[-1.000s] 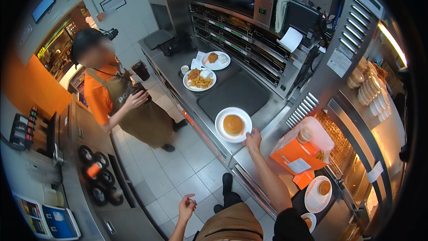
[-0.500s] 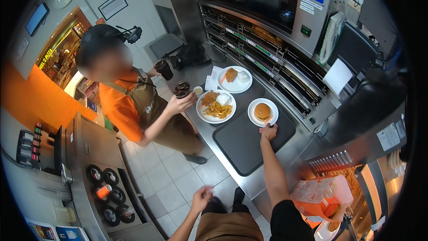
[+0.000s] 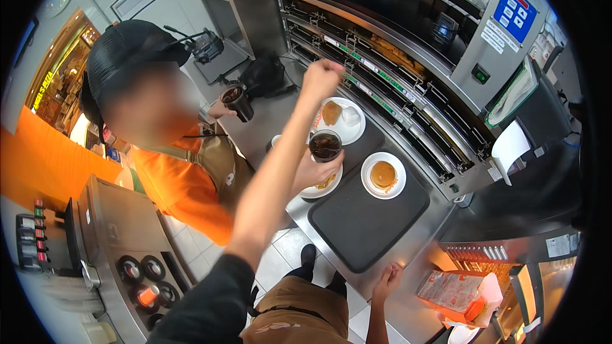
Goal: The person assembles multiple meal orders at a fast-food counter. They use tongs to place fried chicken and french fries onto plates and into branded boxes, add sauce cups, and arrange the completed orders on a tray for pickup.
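My left hand (image 3: 324, 79) is raised at the end of an outstretched forearm, in front of the heated rack and above the plate of fried chicken and rice (image 3: 352, 132). Its fingers are closed together; what they hold, if anything, is hidden. My right hand (image 3: 387, 280) hangs by the counter's near edge, fingers curled with nothing in them. A burger (image 3: 383, 176) sits on a white plate (image 3: 365, 186) at the far end of the black tray (image 3: 366, 229). Beneath my left forearm, a plate with fries (image 3: 326, 183) is mostly covered.
A co-worker in orange stands left, holding one dark drink (image 3: 326, 145) over the fries and another (image 3: 237, 103) farther back. The heated rack (image 3: 389, 83) borders the counter's far side. An orange-and-white paper bag (image 3: 459, 293) stands at right.
My right hand has let go of the burger plate and drawn back. My left hand has risen from near my waist toward the rack. The co-worker's nearer drink has moved right, over the plates.
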### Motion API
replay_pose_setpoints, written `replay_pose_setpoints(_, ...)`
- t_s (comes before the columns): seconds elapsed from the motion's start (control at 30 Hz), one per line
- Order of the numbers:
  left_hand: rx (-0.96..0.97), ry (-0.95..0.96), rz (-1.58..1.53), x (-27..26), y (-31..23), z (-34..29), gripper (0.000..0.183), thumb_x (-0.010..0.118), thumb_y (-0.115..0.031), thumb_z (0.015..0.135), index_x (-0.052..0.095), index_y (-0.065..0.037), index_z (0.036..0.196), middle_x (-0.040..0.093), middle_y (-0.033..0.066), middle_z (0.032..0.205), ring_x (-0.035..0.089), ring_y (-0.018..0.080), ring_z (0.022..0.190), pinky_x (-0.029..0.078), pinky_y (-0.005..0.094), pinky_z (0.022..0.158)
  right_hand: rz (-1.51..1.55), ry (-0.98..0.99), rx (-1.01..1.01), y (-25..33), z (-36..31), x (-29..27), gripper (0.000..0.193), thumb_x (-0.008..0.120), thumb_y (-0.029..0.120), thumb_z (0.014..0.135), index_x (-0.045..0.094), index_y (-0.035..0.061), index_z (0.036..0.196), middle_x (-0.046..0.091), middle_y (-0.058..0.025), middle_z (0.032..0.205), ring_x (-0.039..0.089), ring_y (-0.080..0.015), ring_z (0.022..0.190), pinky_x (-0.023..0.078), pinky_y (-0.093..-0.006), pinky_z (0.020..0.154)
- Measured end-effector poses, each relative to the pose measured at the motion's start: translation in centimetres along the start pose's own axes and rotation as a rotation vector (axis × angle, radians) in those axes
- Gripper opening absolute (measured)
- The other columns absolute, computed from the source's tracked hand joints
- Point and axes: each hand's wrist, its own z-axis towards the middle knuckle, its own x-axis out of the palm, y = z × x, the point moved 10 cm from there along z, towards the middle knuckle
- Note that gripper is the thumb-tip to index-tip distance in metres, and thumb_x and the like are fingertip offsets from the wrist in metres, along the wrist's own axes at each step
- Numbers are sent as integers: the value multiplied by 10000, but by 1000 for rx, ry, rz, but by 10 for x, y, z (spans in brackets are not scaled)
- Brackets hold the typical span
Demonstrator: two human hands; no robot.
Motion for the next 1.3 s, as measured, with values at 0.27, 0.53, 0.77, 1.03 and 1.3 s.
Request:
replay_pose_setpoints(0.27, -605, 356, 981, -24, 399, 131, 550, 771, -386, 778, 678, -80, 1224, 639, 141, 1290, 606, 262, 1214, 464, 406, 1028, -246, -221, 54, 35, -101, -47, 128, 553, 119, 971, 573, -7, 985, 526, -12, 779, 451, -62, 683, 371, -233, 595)
replay_pose_setpoints(0.53, -898, 86, 597, -45, 457, 85, 483, 809, -360, 718, 696, -76, 1092, 686, 143, 1186, 653, 302, 1123, 521, 403, 942, -367, -217, 248, 34, -142, -51, 56, 544, 35, 942, 572, -12, 954, 510, -1, 699, 430, -57, 591, 338, -234, 527)
replay_pose_setpoints(0.77, -231, -510, 505, -44, 132, 71, 247, 731, -246, 792, 660, -114, 988, 716, 159, 968, 684, 371, 899, 531, 462, 774, -200, -94, -290, 119, -42, 8, 114, 581, 33, 939, 519, 19, 1034, 500, -57, 994, 500, -121, 861, 459, -269, 784)
replay_pose_setpoints(1.03, -107, 542, -369, 178, 73, -241, 430, 839, -6, 725, 564, -59, 1050, 614, 17, 981, 562, 87, 948, 482, 237, 805, 362, 244, 148, 87, 102, 104, 624, 690, 174, 892, 284, 60, 1353, 573, -188, 1185, 627, -245, 977, 526, -383, 829)
replay_pose_setpoints(1.3, -78, 573, -150, 201, 213, -270, 433, 869, -97, 692, 607, -41, 1032, 610, 9, 843, 540, 104, 779, 456, 270, 702, 284, 79, 584, -50, 97, 108, 511, 686, 22, 826, 363, 78, 1217, 611, -84, 786, 639, -192, 694, 530, -312, 616)
